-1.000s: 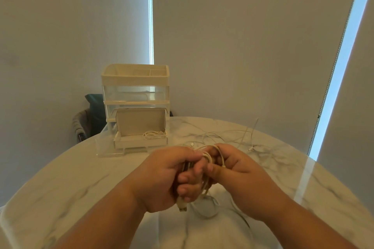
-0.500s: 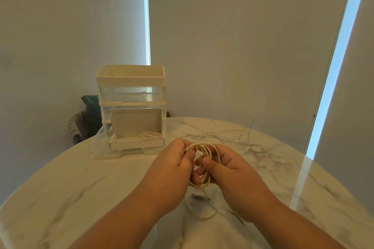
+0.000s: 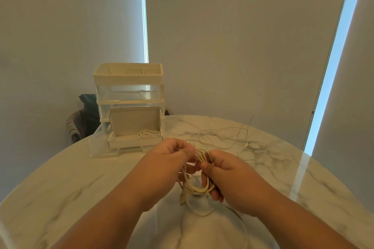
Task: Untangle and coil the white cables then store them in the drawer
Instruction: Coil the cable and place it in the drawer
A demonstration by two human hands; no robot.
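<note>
Head view shows the white cable coil [image 3: 197, 189] held over the near side of the table [image 3: 81, 188], my right hand [image 3: 228, 172] curled round its loops and my left hand [image 3: 172, 159] pinching strands at the top. I judge it light, limp and springy, best gripped across all loops together. The loop stands roughly upright, its long axis running top to bottom, with the plug end [image 3: 184, 198] hanging lowest.

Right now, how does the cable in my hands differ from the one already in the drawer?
The held cable hangs above the table, gripped by the left hand and right hand; the stored cable lies untouched in the open drawer. The held cable's end dangles loose; the stored cable is a tidy coil. Both are white and looped.
</note>
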